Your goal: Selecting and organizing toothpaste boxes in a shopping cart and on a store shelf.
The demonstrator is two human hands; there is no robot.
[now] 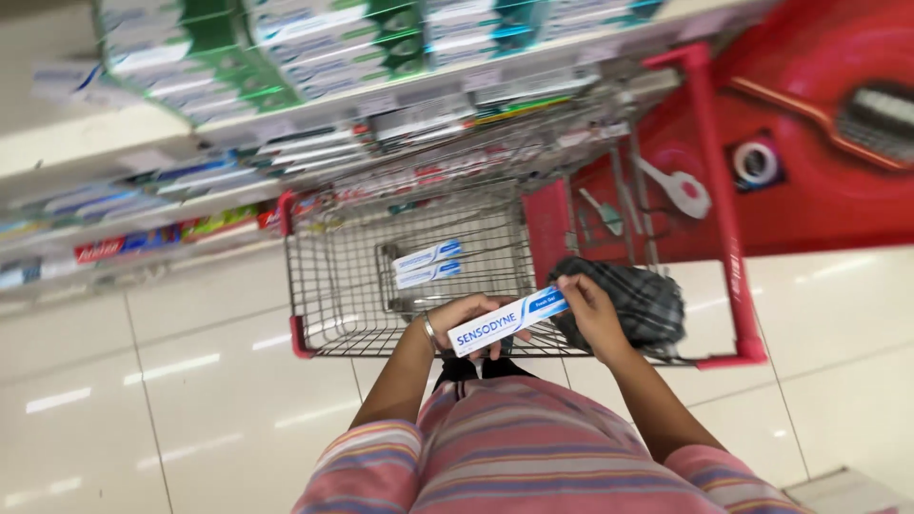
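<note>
So, I've got a white-and-blue toothpaste box [507, 321] pinched between both hands, left hand [466, 314] closed round its near end, right hand [590, 309] gripping the far end, held just above the near rim of the wire cart [324, 286], two similar boxes [428, 264] lying inside it.

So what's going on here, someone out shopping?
A person stands at a wire shopping cart in a shop aisle, holding a long white and blue toothpaste box over it. The left hand grips one end and the right hand the other. Two similar boxes already lie in the cart, and a dark checked bag sits in its seat. Shelves of boxed goods run alongside.
</note>
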